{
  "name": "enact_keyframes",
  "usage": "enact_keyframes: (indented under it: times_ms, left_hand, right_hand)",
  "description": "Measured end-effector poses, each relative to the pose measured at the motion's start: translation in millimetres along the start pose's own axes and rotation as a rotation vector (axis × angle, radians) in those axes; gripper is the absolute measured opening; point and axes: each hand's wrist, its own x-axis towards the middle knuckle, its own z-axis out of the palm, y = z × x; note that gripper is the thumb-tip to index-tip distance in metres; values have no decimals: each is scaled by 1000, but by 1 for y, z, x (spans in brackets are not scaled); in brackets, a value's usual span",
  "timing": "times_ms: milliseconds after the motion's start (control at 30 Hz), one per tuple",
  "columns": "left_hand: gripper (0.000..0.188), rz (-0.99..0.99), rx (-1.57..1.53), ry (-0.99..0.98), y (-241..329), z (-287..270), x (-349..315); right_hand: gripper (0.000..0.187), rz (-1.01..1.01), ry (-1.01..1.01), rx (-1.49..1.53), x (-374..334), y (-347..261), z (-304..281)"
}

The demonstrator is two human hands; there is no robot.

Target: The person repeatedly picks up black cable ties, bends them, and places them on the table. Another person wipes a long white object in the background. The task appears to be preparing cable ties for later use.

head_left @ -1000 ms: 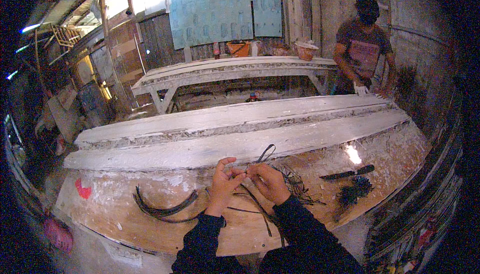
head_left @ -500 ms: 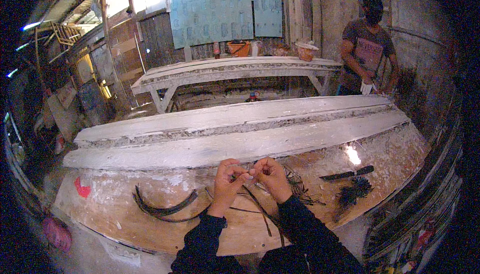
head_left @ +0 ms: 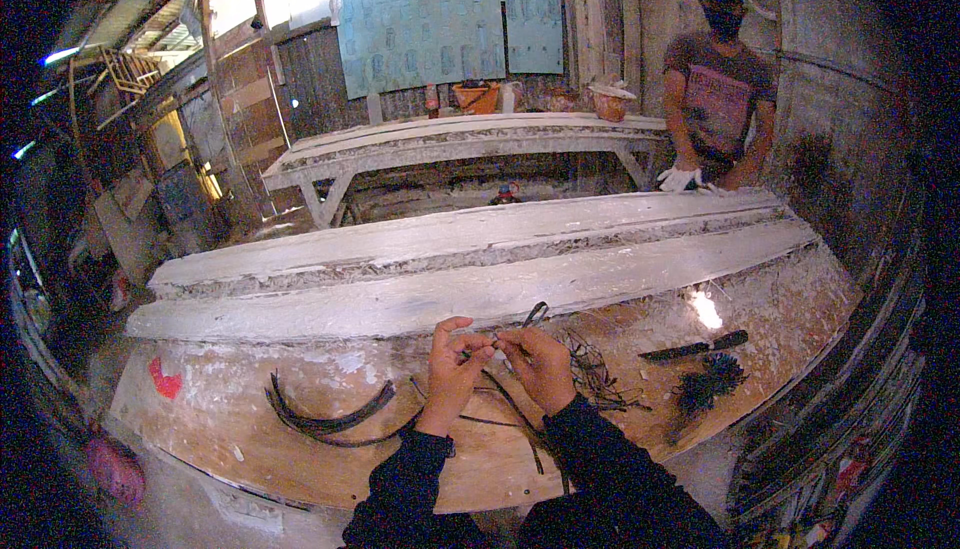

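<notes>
Black strip [head_left: 537,315], light and bendy by the look of it, best held near its end; left hand [head_left: 457,377] and right hand [head_left: 543,369] pinch it, fingertips nearly together.

We ct. 2 hands: L hand [head_left: 455,371], R hand [head_left: 541,364]; 1 co-worker [head_left: 718,99]; 1 looped blk. strip [head_left: 537,314]; 1 curved blk. bundle [head_left: 350,418]; 1 tangle [head_left: 600,385]; 1 knife [head_left: 692,348]; 1 bristly tuft [head_left: 712,381]; 1 red scrap [head_left: 166,379]; 2 tbls., near tbl. [head_left: 240,419] + far tbl. [head_left: 470,142]; 2 wht. slabs [head_left: 440,301] on near; 2 blue panels [head_left: 425,34]; min. 2 orange tubs [head_left: 478,101].
</notes>
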Motion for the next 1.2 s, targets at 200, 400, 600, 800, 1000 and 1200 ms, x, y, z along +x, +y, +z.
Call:
enact_keyframes:
  times_ms: [200,400,600,800,1000,1200]
  left_hand:
    - [45,81,99,14,3,-1,2]
    - [41,111,269,50,2,-1,0]
    - [23,315,417,70,-5,0,-1]
    - [23,299,423,103,-1,2,-3]
    - [26,43,-53,66,-15,2,3]
    - [12,-7,-147,37,-21,0,2]
  right_hand:
    - [14,-37,-41,-39,1,-1,-3]
    - [15,87,-94,-5,1,6,0]
    - [8,189,-133,102,-1,7,2]
    - [9,303,-221,223,-3,6,5]
    - [7,615,-272,802,-3,9,6]
    - [12,710,-353,1194,3,5,-2]
